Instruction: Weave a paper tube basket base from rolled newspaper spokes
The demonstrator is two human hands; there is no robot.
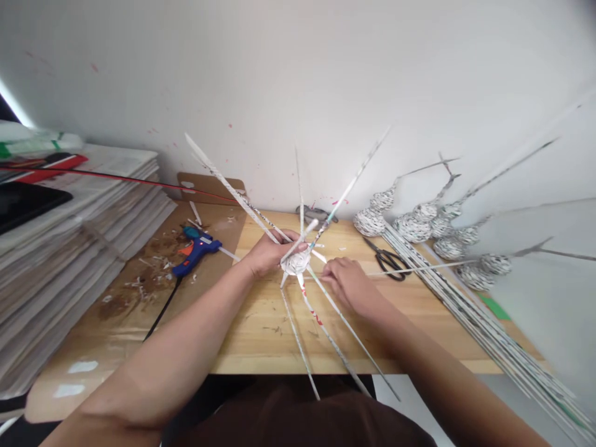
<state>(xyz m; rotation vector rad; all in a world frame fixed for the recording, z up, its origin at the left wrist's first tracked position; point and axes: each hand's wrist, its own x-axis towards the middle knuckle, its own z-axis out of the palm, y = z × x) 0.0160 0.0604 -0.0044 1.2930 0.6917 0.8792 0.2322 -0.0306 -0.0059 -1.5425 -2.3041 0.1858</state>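
A small round weave of rolled paper [297,262] is held above the wooden table, with several long paper tubes spreading from it like spokes. My left hand [274,251] is closed on the far left side of this weave. On the right, my right hand [342,279] pinches a thin paper tube [419,269] that runs out to the right past the scissors. Two spokes slant up toward the wall on the left, and others hang down over the table's front edge. The fingertips of my right hand are partly hidden.
A blue glue gun [198,253] lies on cardboard at the left among scraps, beside a tall stack of paper [107,205]. Black scissors [390,261] lie at the right, near a bundle of paper tubes [465,310] and several woven gourd shapes [370,221].
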